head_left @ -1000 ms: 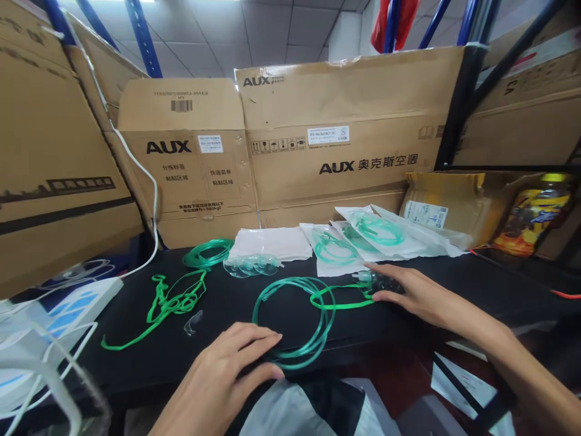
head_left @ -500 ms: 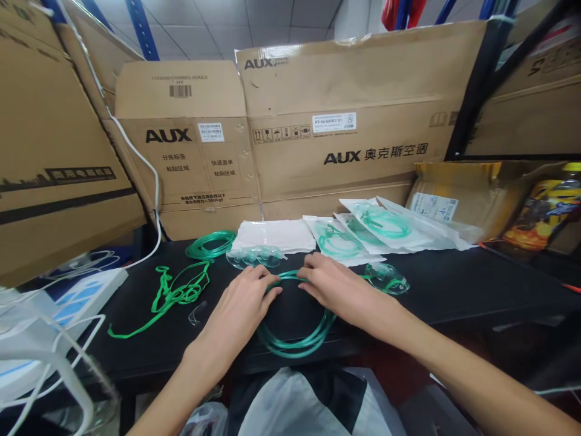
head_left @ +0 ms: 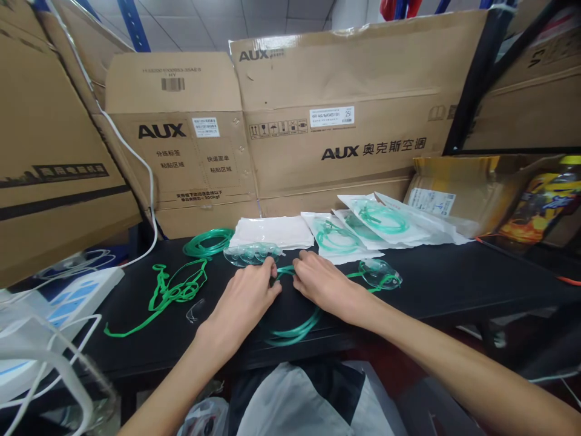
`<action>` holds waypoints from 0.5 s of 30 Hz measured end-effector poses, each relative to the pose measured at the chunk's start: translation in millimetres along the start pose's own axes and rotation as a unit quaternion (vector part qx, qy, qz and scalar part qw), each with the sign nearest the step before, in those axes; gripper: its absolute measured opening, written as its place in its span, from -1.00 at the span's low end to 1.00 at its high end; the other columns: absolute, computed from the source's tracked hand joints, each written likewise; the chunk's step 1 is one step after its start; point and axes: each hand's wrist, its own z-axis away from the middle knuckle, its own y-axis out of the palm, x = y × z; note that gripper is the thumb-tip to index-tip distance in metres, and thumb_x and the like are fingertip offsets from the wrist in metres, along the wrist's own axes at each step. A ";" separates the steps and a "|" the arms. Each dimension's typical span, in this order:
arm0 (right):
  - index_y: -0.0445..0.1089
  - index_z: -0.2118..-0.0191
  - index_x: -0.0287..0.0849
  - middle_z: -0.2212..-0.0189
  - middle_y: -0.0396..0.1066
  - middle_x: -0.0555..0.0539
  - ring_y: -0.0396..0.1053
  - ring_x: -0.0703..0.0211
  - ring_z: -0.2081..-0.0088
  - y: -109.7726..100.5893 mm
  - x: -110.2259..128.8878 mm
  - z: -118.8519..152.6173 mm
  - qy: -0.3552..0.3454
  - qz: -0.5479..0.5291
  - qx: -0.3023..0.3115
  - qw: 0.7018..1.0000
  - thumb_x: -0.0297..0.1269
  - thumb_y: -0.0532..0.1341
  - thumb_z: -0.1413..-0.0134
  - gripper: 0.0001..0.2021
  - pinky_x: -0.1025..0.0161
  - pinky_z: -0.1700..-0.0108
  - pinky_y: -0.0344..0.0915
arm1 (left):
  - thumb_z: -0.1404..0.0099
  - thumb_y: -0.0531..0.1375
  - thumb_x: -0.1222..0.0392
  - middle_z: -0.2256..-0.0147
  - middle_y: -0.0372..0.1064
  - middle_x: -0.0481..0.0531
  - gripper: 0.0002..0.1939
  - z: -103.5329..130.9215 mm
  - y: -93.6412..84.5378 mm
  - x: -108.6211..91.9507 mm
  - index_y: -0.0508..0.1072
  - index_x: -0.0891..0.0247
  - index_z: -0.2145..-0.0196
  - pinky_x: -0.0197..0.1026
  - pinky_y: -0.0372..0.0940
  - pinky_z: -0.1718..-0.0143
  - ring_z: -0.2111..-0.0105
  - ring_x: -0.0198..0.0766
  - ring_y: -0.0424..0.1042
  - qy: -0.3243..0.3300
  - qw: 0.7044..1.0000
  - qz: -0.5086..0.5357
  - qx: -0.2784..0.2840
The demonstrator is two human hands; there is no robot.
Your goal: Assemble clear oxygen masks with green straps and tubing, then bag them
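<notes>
A coil of green tubing (head_left: 295, 334) lies at the front edge of the black table. My left hand (head_left: 247, 300) pinches its upper left part between thumb and fingers. Close to its right, my right hand (head_left: 324, 281) has its fingers closed on the upper part of the same coil. A clear mask (head_left: 382, 274) with a green strap rests just right of my right hand. Behind my left hand, clear masks (head_left: 252, 254) stand in a row before a white stack (head_left: 272, 232).
Another green coil (head_left: 207, 243) and tangled green straps (head_left: 175, 290) lie left. White packets with tubing (head_left: 384, 223) are at the back right, near an open carton (head_left: 449, 188) and a bottle (head_left: 540, 203). A power strip (head_left: 86, 293) sits far left. Large cartons (head_left: 354, 79) stand behind.
The view has shifted slightly. Both hands have moved a little on the coil, and its lower loops have drawn up and look narrower.
</notes>
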 end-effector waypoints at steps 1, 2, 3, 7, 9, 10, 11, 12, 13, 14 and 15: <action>0.37 0.12 -0.24 0.15 0.34 -0.24 0.30 -0.07 0.09 -0.9 2.2 0.1 0.006 -0.004 0.000 1.000 -0.41 0.04 -0.39 -0.84 0.05 0.02 0.25 | -0.37 0.14 0.16 0.35 0.54 0.08 -0.86 1.5 -1.2 0.0 0.45 0.14 0.14 -0.16 0.16 0.38 0.36 -0.04 0.54 -0.003 1.000 0.000 0.005; 0.37 0.08 -0.27 0.15 0.34 -0.25 0.30 -0.08 0.09 -2.4 3.9 0.6 0.014 -0.010 0.000 1.000 -0.41 0.02 -0.39 -0.82 0.04 0.00 0.25 | -0.35 0.14 0.16 0.38 0.54 0.06 -0.87 3.7 -2.6 0.6 0.46 0.12 0.18 -0.16 0.14 0.39 0.38 -0.04 0.53 -0.007 1.000 0.004 0.012; 0.36 0.02 -0.29 0.15 0.34 -0.26 0.29 -0.09 0.09 -4.4 5.1 1.2 0.021 -0.017 0.001 1.000 -0.42 0.02 -0.39 -0.79 0.03 0.00 0.24 | -0.34 0.13 0.15 0.40 0.54 0.05 -0.88 6.4 -4.2 1.9 0.48 0.11 0.23 -0.16 0.14 0.40 0.39 -0.05 0.53 -0.009 1.000 0.012 0.020; 0.32 -0.09 -0.27 0.23 0.36 -0.17 0.32 -0.02 0.17 -11.8 3.0 1.9 0.042 -0.062 0.018 0.997 -0.44 0.06 -0.31 -0.71 0.13 0.12 0.25 | -0.35 0.09 0.14 0.39 0.56 -0.01 -0.75 18.0 -11.6 14.6 0.58 0.03 0.34 -0.14 0.22 0.32 0.33 -0.06 0.54 -0.002 0.996 0.062 0.061; 0.40 0.06 -0.20 0.28 0.37 -0.12 0.34 0.04 0.21 -12.0 -0.8 -0.4 0.052 -0.089 0.029 0.994 -0.41 0.10 -0.26 -0.80 0.19 0.18 0.23 | -0.32 0.12 0.16 0.27 0.59 -0.02 -0.75 22.2 -14.6 23.7 0.62 -0.03 0.24 -0.12 0.27 0.24 0.21 -0.04 0.55 0.019 0.995 0.069 0.068; 0.43 0.15 -0.18 0.29 0.39 -0.11 0.35 0.06 0.21 -11.2 -2.6 -2.2 0.057 -0.103 0.035 0.992 -0.38 0.12 -0.24 -0.84 0.21 0.19 0.23 | -0.30 0.15 0.18 0.21 0.59 -0.02 -0.75 23.7 -15.9 28.0 0.62 -0.04 0.19 -0.12 0.30 0.20 0.15 -0.03 0.54 0.031 0.994 0.072 0.070; 0.44 0.22 -0.17 0.30 0.41 -0.10 0.37 0.07 0.22 -10.3 -4.0 -4.5 0.062 -0.116 0.041 0.990 -0.36 0.13 -0.23 -0.87 0.23 0.20 0.23 | -0.28 0.19 0.19 0.16 0.58 -0.02 -0.74 24.7 -17.1 32.0 0.62 -0.04 0.15 -0.12 0.32 0.15 0.10 -0.02 0.53 0.043 0.993 0.080 0.073; 0.45 0.26 -0.16 0.31 0.43 -0.09 0.39 0.09 0.23 -9.9 -4.9 -7.1 0.066 -0.130 0.048 0.988 -0.34 0.15 -0.21 -0.87 0.24 0.21 0.23 | -0.27 0.21 0.18 0.12 0.57 -0.03 -0.74 25.4 -18.2 35.3 0.61 -0.04 0.12 -0.12 0.33 0.09 0.05 -0.02 0.51 0.054 0.991 0.091 0.081; 0.48 0.28 -0.16 0.32 0.45 -0.07 0.41 0.12 0.25 -10.3 -5.1 -9.9 0.067 -0.143 0.056 0.986 -0.33 0.17 -0.19 -0.88 0.26 0.23 0.24 | -0.28 0.24 0.16 0.10 0.56 -0.03 -0.76 25.9 -19.0 38.1 0.60 -0.04 0.12 -0.12 0.33 0.04 0.01 -0.03 0.50 0.064 0.988 0.105 0.092; 0.50 0.29 -0.15 0.34 0.47 -0.06 0.43 0.14 0.27 -12.1 -4.9 -12.6 0.066 -0.156 0.066 0.983 -0.34 0.19 -0.15 -0.88 0.28 0.25 0.25 | -0.30 0.25 0.13 0.07 0.55 -0.04 -0.79 26.1 -19.6 40.1 0.59 -0.04 0.12 -0.13 0.33 -0.01 -0.03 -0.04 0.48 0.072 0.985 0.120 0.101; 0.53 0.29 -0.15 0.35 0.50 -0.05 0.44 0.16 0.30 -15.6 -4.4 -14.9 0.062 -0.168 0.075 0.981 -0.35 0.21 -0.12 -0.87 0.30 0.27 0.25 | -0.32 0.26 0.08 0.05 0.53 -0.05 -0.83 26.2 -19.7 41.6 0.58 -0.04 0.13 -0.13 0.32 -0.05 -0.07 -0.04 0.46 0.079 0.982 0.133 0.108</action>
